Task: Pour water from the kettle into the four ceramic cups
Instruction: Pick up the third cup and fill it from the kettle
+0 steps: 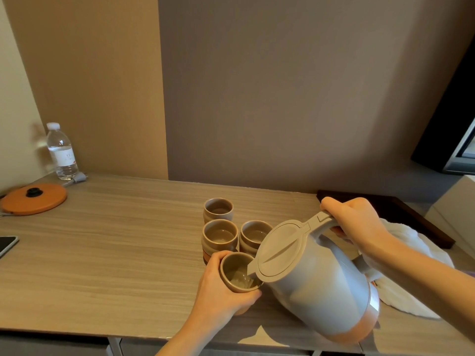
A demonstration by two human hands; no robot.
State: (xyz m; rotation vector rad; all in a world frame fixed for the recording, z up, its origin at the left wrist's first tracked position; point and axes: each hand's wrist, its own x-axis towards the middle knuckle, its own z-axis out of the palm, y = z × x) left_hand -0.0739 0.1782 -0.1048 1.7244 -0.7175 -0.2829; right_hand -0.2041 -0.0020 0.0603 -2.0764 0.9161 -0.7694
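Observation:
A grey kettle (316, 283) with an orange base is tilted to the left, its spout over the nearest ceramic cup (237, 274). My right hand (357, 222) grips the kettle's handle from above. My left hand (221, 291) wraps around that nearest cup, and water shows inside it. Three more brown-grey cups stand just behind: one at the back (218, 209), one in the middle left (219, 233), one in the middle right (253, 235). All stand upright on the wooden table (115, 247).
An orange kettle base (33, 199) with a cord sits at the far left, a water bottle (61, 152) behind it. A phone (6, 245) lies at the left edge. A white towel (416, 278) and a dark tray (401, 214) lie to the right.

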